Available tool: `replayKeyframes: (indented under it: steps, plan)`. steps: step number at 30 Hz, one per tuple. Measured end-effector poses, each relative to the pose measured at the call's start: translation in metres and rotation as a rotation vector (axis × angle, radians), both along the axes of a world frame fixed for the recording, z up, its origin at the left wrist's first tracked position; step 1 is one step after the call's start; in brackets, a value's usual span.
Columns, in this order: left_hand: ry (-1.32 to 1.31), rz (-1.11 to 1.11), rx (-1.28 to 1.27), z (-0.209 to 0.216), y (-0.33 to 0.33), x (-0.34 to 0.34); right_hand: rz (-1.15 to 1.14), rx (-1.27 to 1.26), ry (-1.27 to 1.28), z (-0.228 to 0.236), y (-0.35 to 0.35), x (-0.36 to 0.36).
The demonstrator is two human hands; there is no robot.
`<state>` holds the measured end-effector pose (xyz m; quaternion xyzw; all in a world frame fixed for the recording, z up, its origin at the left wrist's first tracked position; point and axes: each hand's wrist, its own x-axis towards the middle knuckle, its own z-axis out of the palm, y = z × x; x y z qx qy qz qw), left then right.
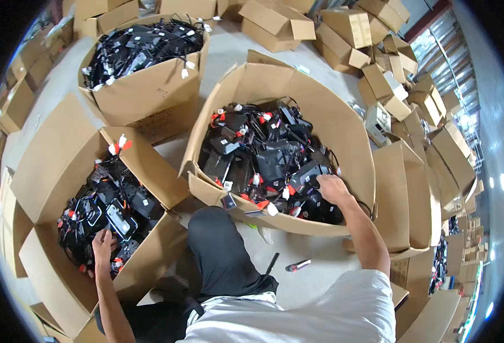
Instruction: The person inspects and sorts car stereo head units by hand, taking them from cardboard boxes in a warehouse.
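Note:
My left hand is down in the left cardboard box, its fingers curled among black cabled devices. Whatever it may hold is hidden under the fingers. Close by, above that hand, lies a black device with a pale, shiny face. Over the right side of the large middle box, my right hand has its fingers closed at the edge of a black device. Black units, cables, white tags and red pieces fill this box.
Another box heaped with black cabled items stands at the far left. A tall carton adjoins the middle box on the right. On the floor by my knee lie a box cutter and a black strip. Cartons pile up behind.

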<state>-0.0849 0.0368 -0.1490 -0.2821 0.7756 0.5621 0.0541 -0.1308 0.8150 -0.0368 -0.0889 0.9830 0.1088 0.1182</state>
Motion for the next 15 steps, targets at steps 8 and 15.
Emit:
replayKeyframes:
  steps: [8, 15]
  plan:
    - [0.058, -0.044, -0.064, -0.002, 0.003, 0.003, -0.169, -0.332, 0.364, 0.099, -0.003, 0.008]
    - [0.106, -0.008, -0.036, -0.004, -0.002, 0.003, -0.206, -0.656, 0.870, 0.242, -0.072, -0.024]
